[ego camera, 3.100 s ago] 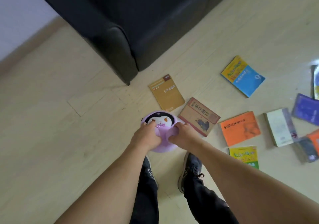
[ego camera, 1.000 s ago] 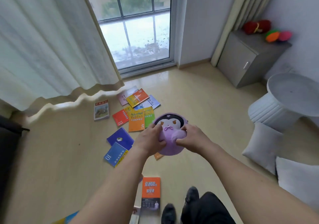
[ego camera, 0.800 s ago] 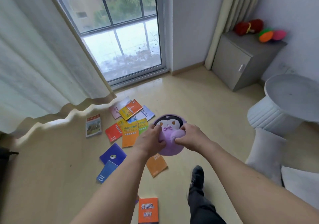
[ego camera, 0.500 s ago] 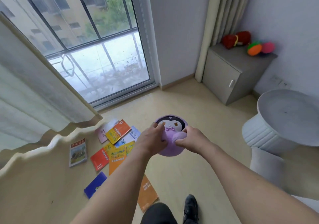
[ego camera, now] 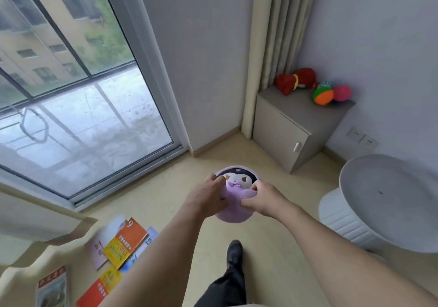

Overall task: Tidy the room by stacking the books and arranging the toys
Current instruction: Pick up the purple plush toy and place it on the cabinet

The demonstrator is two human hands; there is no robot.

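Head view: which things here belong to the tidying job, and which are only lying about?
Job:
- purple plush toy, held in left hand and right hand
- books on floor
- red toy, balls on cabinet

Lying about:
- round white table
- curtains

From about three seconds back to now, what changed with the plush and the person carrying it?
The round purple plush toy was lifted off the floor beside the black sofa and carried across the room toward the grey cabinet holding the red and multicoloured toys. The scattered books dropped behind, to the lower left of the view. Unchanged: left hand and right hand grip the plush from either side.
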